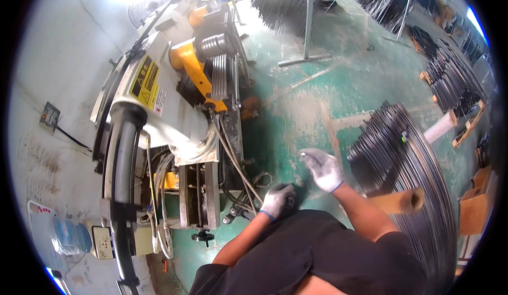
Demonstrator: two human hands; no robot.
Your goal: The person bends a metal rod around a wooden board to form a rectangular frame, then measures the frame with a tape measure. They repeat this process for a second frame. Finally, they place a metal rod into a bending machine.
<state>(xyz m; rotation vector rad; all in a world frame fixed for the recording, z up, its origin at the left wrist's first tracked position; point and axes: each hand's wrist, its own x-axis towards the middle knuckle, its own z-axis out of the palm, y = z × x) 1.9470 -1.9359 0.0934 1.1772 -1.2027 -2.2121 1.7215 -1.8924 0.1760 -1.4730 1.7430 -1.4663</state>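
White work gloves with blue cuffs cover both my hands. My left hand (277, 200) is low in front of my body, its fingers curled in beside a dark patch; what they hold, if anything, I cannot make out. Up and to the right, my right hand (321, 169) is raised over the green floor with its fingers stretched to the left, and I see nothing held in it. Close to my left hand is a large machine (180, 120) with a white body, orange arms and loose hoses (233, 157). A small black handwheel (203, 237) hangs at its near end.
Right of me stands a big bundle of dark metal rods (391, 147), with a brown cardboard tube (397, 202) beside it. More rods (288, 4) hang on a grey stand (308, 30) at the back. Cardboard boxes (474, 200) are at the far right, and a wall (58, 83) runs along the left.
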